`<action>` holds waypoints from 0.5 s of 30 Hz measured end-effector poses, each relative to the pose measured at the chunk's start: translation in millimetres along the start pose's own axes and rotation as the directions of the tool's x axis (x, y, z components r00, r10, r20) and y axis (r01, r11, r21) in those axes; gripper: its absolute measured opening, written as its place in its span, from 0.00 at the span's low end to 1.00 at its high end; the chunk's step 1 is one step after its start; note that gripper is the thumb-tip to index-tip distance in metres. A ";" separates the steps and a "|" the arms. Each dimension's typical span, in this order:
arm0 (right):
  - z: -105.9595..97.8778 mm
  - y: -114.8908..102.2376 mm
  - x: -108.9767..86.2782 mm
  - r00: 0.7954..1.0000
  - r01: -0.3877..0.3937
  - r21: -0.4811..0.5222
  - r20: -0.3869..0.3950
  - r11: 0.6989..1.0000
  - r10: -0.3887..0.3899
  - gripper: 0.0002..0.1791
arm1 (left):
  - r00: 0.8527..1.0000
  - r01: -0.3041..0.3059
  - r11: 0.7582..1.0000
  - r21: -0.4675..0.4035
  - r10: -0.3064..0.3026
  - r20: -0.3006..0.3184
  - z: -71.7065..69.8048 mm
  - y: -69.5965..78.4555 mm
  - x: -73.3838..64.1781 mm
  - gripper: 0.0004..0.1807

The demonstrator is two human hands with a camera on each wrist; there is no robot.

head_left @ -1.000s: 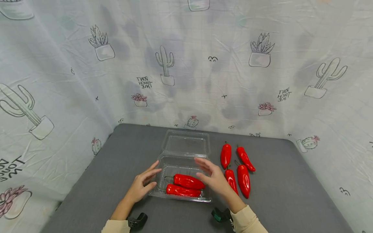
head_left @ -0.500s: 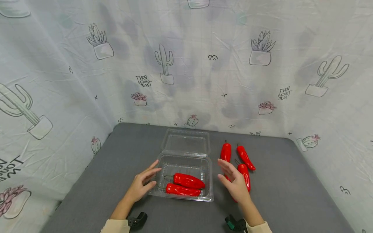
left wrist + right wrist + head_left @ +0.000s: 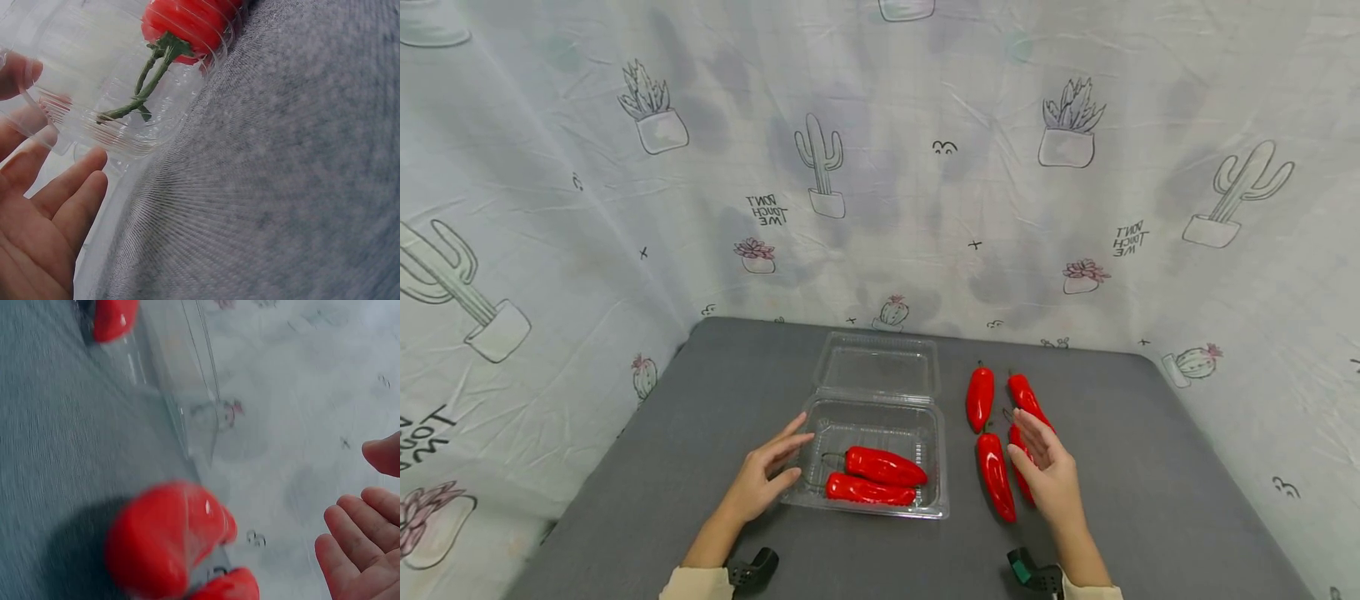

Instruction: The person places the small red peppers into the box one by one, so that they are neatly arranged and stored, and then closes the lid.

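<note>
A pale curtain (image 3: 887, 183) printed with potted cacti hangs behind a dark grey table (image 3: 1165, 467). At its near side, a person's left hand (image 3: 762, 475) rests by the left edge of a clear plastic container (image 3: 865, 419), its fingers spread and loosely extended against the wall. Beyond that hand the lid (image 3: 877, 367) lies folded back. Inside the container, between the two hands, lie a rear pepper (image 3: 886, 466) and a front pepper (image 3: 870, 490), both red, stems toward the left hand. The right hand (image 3: 1051, 477) hovers over the loose peppers, its fingers relaxed and thumb held apart. Just left of it lies a near pepper (image 3: 996, 477), and beyond that a far pepper (image 3: 980, 400). The hand partly hides an upper pepper (image 3: 1024, 390) and a lower pepper (image 3: 1016, 437).
</note>
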State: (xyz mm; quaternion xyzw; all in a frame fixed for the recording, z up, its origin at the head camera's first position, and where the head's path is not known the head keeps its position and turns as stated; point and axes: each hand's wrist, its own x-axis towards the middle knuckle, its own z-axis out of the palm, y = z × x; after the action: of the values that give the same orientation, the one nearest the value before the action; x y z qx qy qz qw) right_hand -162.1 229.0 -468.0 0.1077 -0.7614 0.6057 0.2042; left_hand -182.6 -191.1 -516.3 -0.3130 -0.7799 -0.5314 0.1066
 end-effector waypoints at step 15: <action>-24.9 23.9 -3.9 0.977 -0.199 -0.148 -0.108 0.969 0.184 0.29 | 1.000 -0.005 0.999 0.031 0.005 0.000 1.2 1.0 0.7 0.25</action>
State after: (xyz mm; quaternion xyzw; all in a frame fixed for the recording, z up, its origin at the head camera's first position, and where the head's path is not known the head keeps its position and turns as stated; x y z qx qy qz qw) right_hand -164.0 258.5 -486.2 -0.0114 -0.8035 0.5647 0.1879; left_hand -182.4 -189.5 -515.6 -0.3133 -0.7874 -0.5188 0.1127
